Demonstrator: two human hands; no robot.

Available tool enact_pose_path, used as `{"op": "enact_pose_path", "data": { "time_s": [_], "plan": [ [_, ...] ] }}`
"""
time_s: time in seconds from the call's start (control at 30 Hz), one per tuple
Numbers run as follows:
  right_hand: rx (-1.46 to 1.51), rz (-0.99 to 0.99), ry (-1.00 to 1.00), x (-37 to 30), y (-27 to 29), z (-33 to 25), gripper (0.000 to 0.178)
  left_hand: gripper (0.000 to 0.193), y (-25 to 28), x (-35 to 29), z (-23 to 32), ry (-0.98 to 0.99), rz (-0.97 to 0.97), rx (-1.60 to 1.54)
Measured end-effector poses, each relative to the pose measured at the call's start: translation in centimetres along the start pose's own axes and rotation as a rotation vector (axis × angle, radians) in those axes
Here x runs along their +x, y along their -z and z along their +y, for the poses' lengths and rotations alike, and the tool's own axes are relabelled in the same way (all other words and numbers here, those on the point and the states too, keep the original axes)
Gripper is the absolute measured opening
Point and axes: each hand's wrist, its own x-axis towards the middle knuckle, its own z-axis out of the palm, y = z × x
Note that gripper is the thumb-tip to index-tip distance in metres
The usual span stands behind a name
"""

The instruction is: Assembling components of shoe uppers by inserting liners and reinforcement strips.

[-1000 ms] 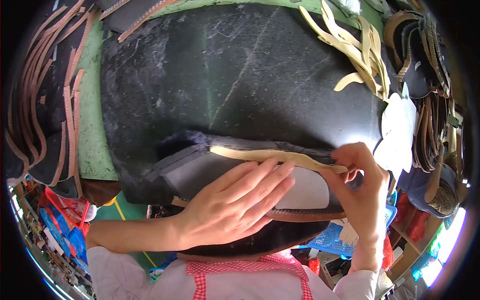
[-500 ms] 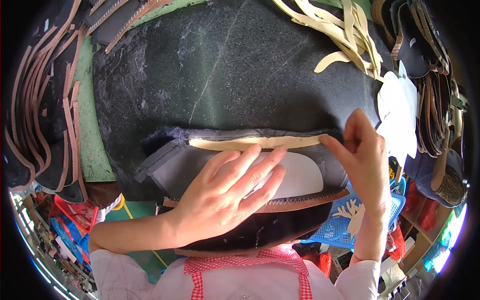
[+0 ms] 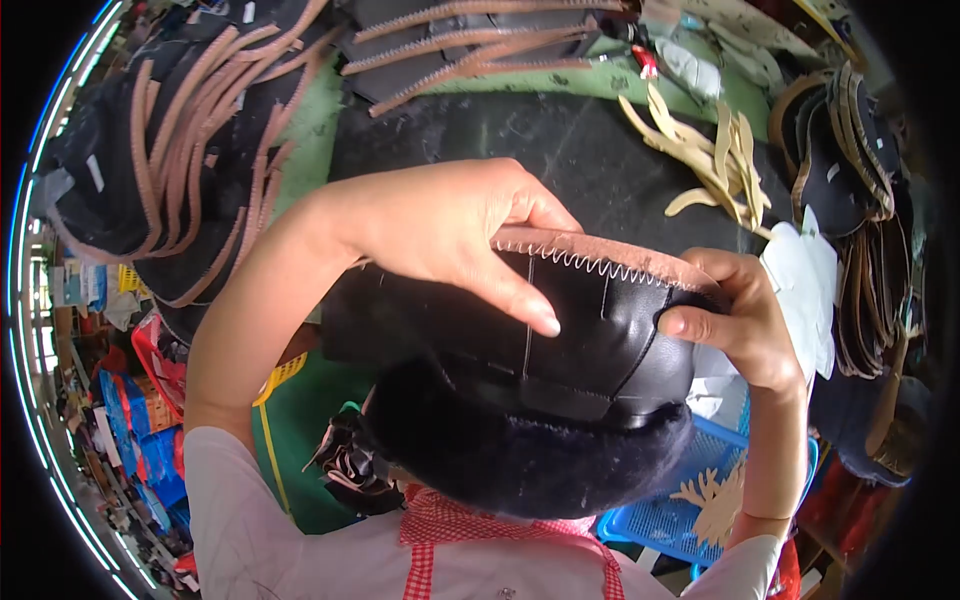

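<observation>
I hold up a black leather boot upper (image 3: 590, 345) with both hands, its smooth side facing me. Along its top edge runs a brown strip (image 3: 630, 258) with white zigzag stitching, and dark fur (image 3: 500, 440) hangs along its lower edge. My left hand (image 3: 440, 225) is closed on the upper's top edge, thumb on the leather and fingers mostly hidden behind. At the right end my right hand (image 3: 735, 305) pinches it, thumb in front and fingers over the strip. The upper's reverse side is out of sight.
Beyond my hands lies a dark work mat (image 3: 450, 130). Several cream strips (image 3: 715, 170) rest at its far right, beside white sheets (image 3: 800, 290). Stitched black pieces are piled left (image 3: 170, 160) and at the back (image 3: 480, 40). Below right is a blue basket (image 3: 650, 520).
The upper has been lifted off the mat and turned, so its leather side now faces me. Both hands went from lying along the cream strip to gripping the brown-stripped edge.
</observation>
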Motion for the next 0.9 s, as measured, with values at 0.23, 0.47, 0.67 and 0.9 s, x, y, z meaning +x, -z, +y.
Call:
{"op": "enact_pose_path", "data": {
  "time_s": [0.23, 0.47, 0.67, 0.9],
  "plan": [
    [-1.0, 0.397, 0.791, -1.9, -1.3, -2.2, 0.03, 0.023, -3.3, -1.1, 2.9, -0.372, 0.565, 0.755],
    [-0.854, -0.092, 0.424, -2.9, -4.3, 4.8, 0.026, 0.015, -13.2, -1.4, -7.2, -0.243, 0.486, 1.012],
    [-0.96, 0.353, 0.568, 4.8, -1.9, 3.6, 0.029, 0.016, -13.9, 0.1, -6.7, -0.155, 0.457, 1.05],
    [-1.169, -0.11, 0.3, 4.9, -3.6, 0.1, 0.031, 0.02, -14.7, 0.4, -5.5, -0.017, 0.415, 1.164]
  ]
}}
